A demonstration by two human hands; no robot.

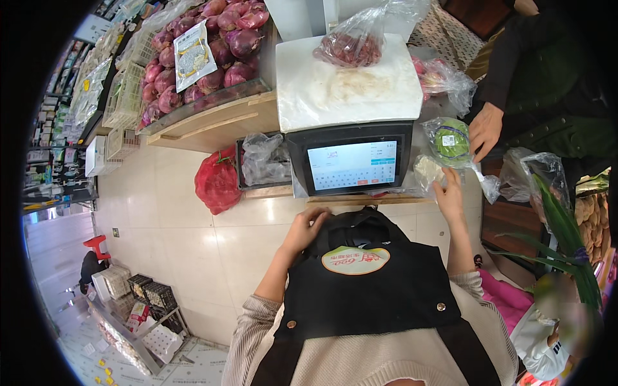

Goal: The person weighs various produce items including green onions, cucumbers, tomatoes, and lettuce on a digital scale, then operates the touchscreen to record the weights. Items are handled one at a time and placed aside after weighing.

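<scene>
My right hand (450,192) reaches to the right of the scale, fingers apart, at a pale item in clear plastic (428,170). Just beyond my fingertips lies a round green vegetable in a clear bag (450,137), with purple tape and a printed label on it. Another person's hand (486,128) touches that bag from the right. My left hand (305,229) rests loosely curled beside my black apron (367,294), with no object seen in it. Before me stands a scale with a lit touchscreen (355,165). On its white top (347,94) sits a clear bag of dark red food (355,48).
Red onions (169,99) fill a bin at the upper left, a printed packet (194,57) on top. Below are a red mesh sack (217,183) and a crate of plastic bags (263,161). Bagged leafy greens (555,202) stand right; another person (545,333) is lower right.
</scene>
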